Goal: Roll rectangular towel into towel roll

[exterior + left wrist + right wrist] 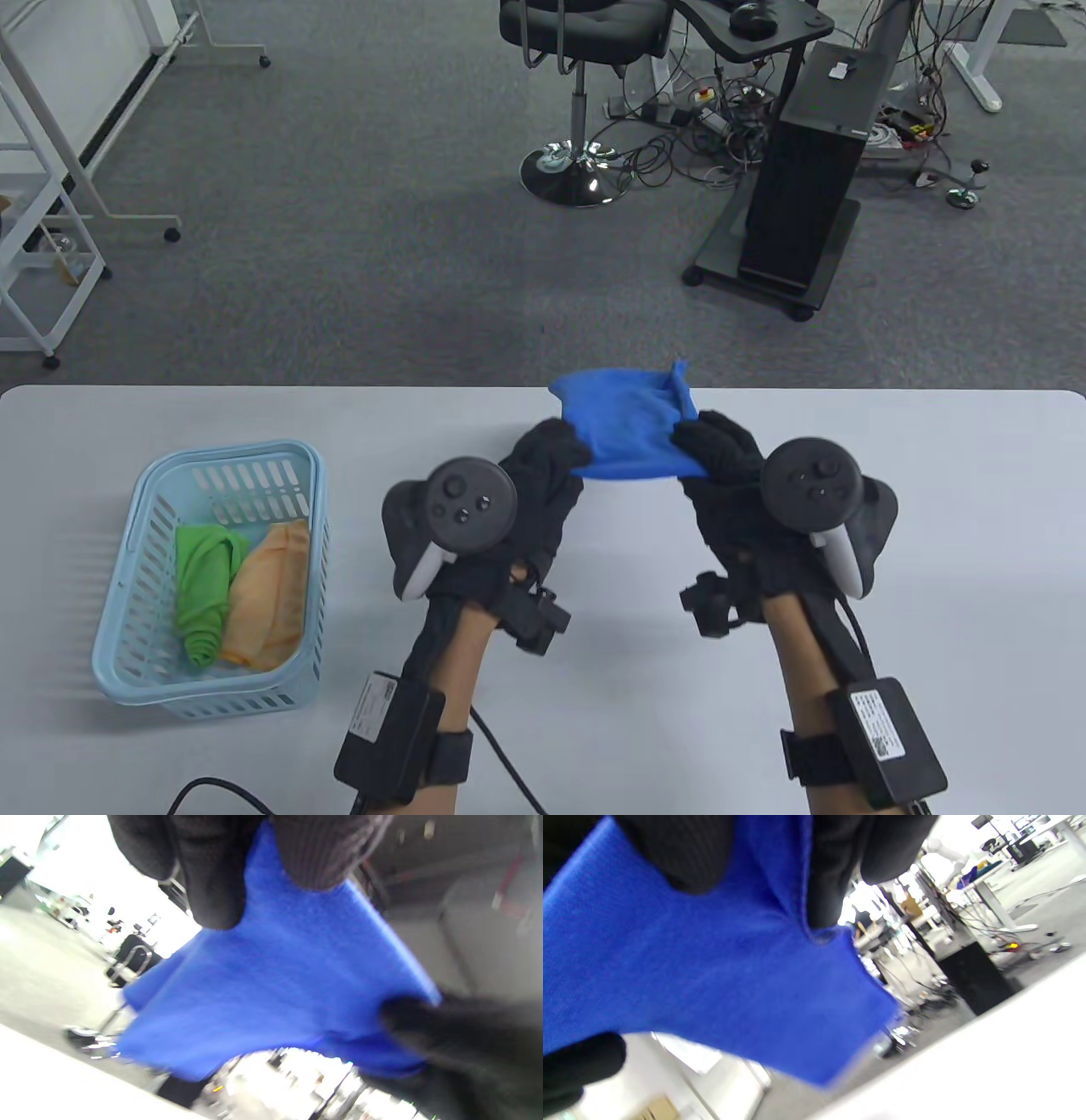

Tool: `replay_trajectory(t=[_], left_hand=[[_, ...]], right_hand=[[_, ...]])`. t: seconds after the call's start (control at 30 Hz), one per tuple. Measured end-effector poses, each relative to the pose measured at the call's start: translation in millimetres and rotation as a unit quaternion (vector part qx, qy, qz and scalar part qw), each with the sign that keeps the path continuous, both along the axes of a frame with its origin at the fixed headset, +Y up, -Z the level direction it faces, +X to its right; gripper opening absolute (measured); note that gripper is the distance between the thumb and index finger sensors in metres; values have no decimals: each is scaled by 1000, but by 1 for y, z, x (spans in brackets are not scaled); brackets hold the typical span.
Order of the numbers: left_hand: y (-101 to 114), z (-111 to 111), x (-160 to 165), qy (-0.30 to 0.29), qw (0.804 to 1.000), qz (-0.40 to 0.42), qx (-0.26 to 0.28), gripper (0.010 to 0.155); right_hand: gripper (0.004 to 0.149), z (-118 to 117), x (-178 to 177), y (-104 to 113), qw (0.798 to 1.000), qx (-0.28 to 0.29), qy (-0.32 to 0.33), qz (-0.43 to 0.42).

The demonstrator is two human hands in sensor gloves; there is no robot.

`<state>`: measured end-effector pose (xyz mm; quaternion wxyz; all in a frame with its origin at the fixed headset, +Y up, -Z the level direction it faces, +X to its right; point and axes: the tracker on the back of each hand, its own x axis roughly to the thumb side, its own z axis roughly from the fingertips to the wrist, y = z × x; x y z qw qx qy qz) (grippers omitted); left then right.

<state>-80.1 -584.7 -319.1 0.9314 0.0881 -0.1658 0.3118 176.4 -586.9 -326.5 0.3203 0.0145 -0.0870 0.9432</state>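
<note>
A blue towel [632, 422] hangs in the air above the far middle of the white table [933, 526], stretched between both hands. My left hand [553, 463] pinches its near left corner, and my right hand [708, 454] pinches its near right corner. In the left wrist view the blue towel [271, 984] spreads below my gloved fingers [216, 878], with the other hand at the right edge. In the right wrist view the towel [704, 976] fills the left side under my fingers [823, 878]. Its far edge droops loosely, with a small point sticking up.
A light blue plastic basket [144, 671] stands at the left of the table, holding a rolled green towel [204, 590] and a rolled orange towel [267, 594]. Beyond the table's far edge lie grey carpet, an office chair [581, 51] and a black cabinet [810, 187].
</note>
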Motion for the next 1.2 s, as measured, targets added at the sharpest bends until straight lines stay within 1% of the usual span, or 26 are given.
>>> replay_trajectory(t=[0.03,0.1,0.13,0.17,0.2,0.27,0.3,0.33,0.4,0.43,0.5,0.53,0.6,0.7,0.77,0.8,0.87,0.93,0.97,1.0,1.07,1.13,1.17,1.2], left_hand=[[-25,3,3,1,999,-36,-25,46],[-79,13,11,3,989,-108,-100,45],[-109,21,16,9,982,-146,-121,45],[-128,29,19,21,974,-184,-128,45],[-146,37,21,13,966,-218,-141,45],[-164,52,23,13,954,-250,-163,45],[-167,57,23,15,954,-252,-163,45],[-168,65,21,17,955,-247,-163,46],[-166,80,18,26,958,-228,-171,45],[-163,87,16,28,956,-230,-181,45],[-160,94,13,31,957,-233,-171,45],[-158,96,12,34,958,-236,-159,45],[-159,98,14,28,962,-231,-141,46],[-158,96,19,19,962,-235,-139,46],[-158,97,21,16,967,-213,-136,45],[-159,98,22,14,970,-194,-143,45],[-163,101,21,7,971,-181,-155,45],[-168,102,20,5,967,-199,-159,46],[-170,102,19,3,964,-214,-155,46],[-172,102,19,3,960,-235,-154,46],[-175,99,18,0,957,-238,-164,46],[-176,97,18,1,961,-219,-166,46],[-177,97,17,3,963,-214,-165,46],[-178,98,16,5,963,-214,-167,46]], right_hand=[[56,4,-1,-22,1000,-22,5,21],[57,15,-3,-74,993,-90,12,70],[57,26,-4,-109,988,-123,8,91],[57,32,-6,-129,986,-135,11,98],[58,39,-8,-154,977,-177,27,115],[61,49,-8,-175,961,-221,49,159],[62,51,-6,-178,957,-226,54,173],[64,56,-1,-177,957,-223,55,175],[62,62,6,-173,961,-227,48,150],[61,65,8,-171,961,-228,54,144],[58,70,14,-168,959,-228,69,150],[59,71,16,-168,958,-230,72,156],[61,72,19,-169,954,-237,82,163],[69,74,29,-167,944,-260,93,181],[70,78,36,-164,944,-264,94,174],[71,80,41,-164,951,-253,94,152],[69,83,45,-164,958,-245,87,125],[62,85,45,-156,971,-188,94,115],[60,85,45,-154,973,-174,104,113],[59,86,41,-149,972,-168,116,116],[63,88,33,-147,968,-171,135,124],[67,90,22,-150,959,-181,165,145],[69,91,14,-154,951,-189,184,164],[67,92,7,-158,946,-191,194,178]])
